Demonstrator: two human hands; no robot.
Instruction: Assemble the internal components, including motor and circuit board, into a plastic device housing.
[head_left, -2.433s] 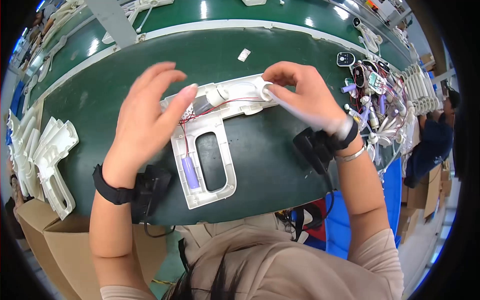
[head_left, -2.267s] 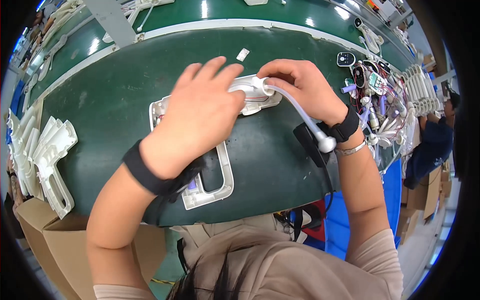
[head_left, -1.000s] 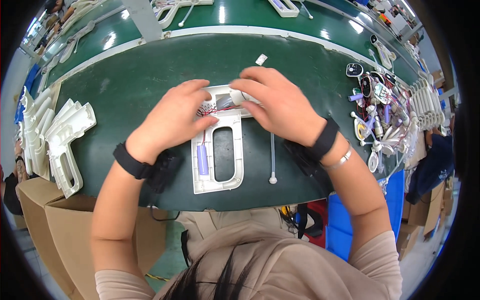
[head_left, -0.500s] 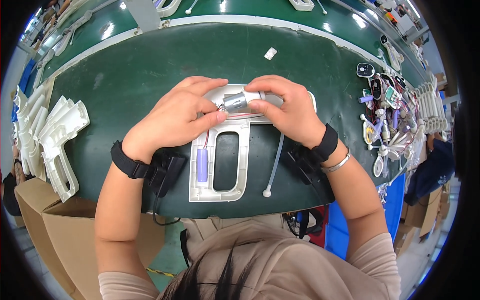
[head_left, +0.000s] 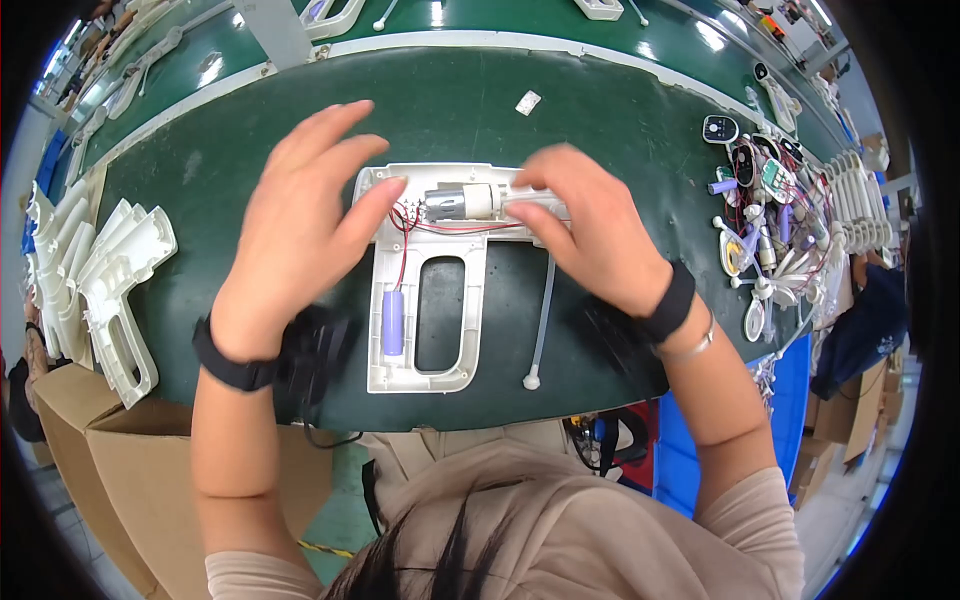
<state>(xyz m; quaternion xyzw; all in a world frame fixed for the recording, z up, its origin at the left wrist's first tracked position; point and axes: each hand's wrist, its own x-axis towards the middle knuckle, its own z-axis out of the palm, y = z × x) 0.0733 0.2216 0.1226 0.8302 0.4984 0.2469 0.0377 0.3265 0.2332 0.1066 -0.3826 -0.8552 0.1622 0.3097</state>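
A white plastic housing half [head_left: 378, 270] with a looped handle lies in front of me. In its upper channel rests a small motor [head_left: 460, 203], silver at the left and white at the right. Red and black wires [head_left: 404, 222] run from it. Down in the handle's left side sits a purple battery cell [head_left: 393, 322]. My left hand [head_left: 310, 200] is raised at the housing's upper left, fingers spread and holding nothing. At the motor's right end is my right hand [head_left: 592, 222], its thumb and slightly blurred index finger apart around that end, with no visible grip.
A thin white rod [head_left: 541, 325] with a round tip lies right of the handle. White shell halves [head_left: 125, 270] are stacked at the left. Wired parts [head_left: 770, 210] pile up at the right, beside a blue bin [head_left: 680, 450]. A cardboard box [head_left: 130, 470] stands lower left.
My left hand has let go of the wires by the motor and moved up and left, opening. The motor now lies level in the channel. My right fingers have loosened from it.
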